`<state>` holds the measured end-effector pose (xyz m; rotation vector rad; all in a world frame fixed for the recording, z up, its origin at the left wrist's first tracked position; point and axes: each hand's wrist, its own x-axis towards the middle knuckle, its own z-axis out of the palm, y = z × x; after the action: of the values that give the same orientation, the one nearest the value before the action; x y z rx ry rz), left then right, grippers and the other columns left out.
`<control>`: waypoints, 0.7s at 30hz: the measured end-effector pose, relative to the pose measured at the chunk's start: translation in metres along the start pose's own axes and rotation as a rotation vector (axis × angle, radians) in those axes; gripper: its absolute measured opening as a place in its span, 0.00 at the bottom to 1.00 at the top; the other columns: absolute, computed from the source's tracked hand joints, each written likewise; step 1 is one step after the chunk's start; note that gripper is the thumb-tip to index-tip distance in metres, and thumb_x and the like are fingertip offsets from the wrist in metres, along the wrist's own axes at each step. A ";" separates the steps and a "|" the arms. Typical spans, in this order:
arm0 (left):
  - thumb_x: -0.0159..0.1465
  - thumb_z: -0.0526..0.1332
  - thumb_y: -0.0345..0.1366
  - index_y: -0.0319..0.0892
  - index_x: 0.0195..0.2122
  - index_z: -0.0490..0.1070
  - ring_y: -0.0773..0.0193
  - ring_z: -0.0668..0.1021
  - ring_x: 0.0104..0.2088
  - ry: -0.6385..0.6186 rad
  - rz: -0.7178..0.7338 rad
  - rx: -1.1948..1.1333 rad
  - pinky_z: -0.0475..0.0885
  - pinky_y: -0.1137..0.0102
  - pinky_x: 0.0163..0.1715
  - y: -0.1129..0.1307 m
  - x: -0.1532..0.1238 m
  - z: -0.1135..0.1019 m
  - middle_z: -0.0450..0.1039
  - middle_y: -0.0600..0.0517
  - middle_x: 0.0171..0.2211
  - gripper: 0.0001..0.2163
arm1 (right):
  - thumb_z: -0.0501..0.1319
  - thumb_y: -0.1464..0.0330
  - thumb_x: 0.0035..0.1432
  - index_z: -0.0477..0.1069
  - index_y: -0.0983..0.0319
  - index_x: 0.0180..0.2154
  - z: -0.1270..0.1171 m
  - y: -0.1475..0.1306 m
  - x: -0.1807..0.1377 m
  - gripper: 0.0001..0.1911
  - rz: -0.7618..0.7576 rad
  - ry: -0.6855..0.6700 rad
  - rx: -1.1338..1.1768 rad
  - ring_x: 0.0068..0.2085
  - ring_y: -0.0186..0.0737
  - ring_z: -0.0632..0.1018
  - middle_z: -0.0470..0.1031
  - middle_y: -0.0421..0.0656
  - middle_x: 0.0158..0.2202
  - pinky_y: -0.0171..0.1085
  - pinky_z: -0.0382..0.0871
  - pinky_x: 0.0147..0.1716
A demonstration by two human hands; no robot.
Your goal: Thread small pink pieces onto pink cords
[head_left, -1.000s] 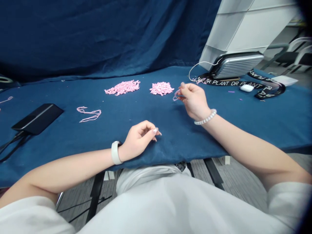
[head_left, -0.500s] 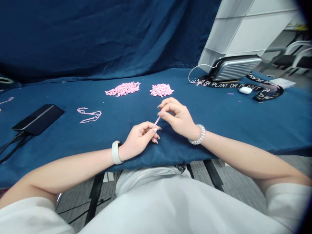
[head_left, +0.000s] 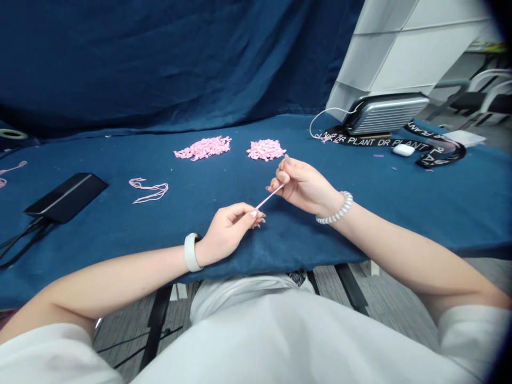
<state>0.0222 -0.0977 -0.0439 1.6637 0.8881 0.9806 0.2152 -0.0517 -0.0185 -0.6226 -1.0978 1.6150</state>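
A thin pink strip [head_left: 270, 198], perhaps paper or cord, is stretched straight between my two hands above the front of the blue cloth. My left hand [head_left: 234, 224] pinches its lower end between thumb and forefinger. Higher and to the right, my right hand [head_left: 300, 184] is closed with its fingers curled around the upper end, which they partly hide. Just beyond the right hand lies a round heap of small pink folded pieces [head_left: 266, 150]. A longer heap of similar pink pieces [head_left: 205, 148] sits to its left.
Loose pink strands [head_left: 150, 191] lie left of my hands, near a black flat device [head_left: 66, 197] with cables. At the back right stand a silver ridged case [head_left: 390, 114], a black lettered strap [head_left: 366, 141] and a white earbud case [head_left: 403, 150]. The blue table cloth [head_left: 192, 186] ends near my lap.
My right hand has moved right and turned, its fingers now more curled. A longer stretch of the pink strip shows between the hands. My left hand has hardly moved.
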 end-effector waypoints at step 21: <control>0.57 0.64 0.40 0.39 0.42 0.65 0.67 0.78 0.28 0.086 -0.231 -0.222 0.67 0.75 0.24 -0.009 0.011 0.000 0.78 0.47 0.35 0.15 | 0.64 0.54 0.49 0.61 0.60 0.23 -0.013 -0.009 0.007 0.19 -0.328 0.275 -0.332 0.22 0.28 0.68 0.64 0.35 0.18 0.33 0.70 0.32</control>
<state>0.0257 -0.0853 -0.0501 1.3095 0.9670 0.9590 0.2279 -0.0401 -0.0156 -0.8078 -1.1977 1.0412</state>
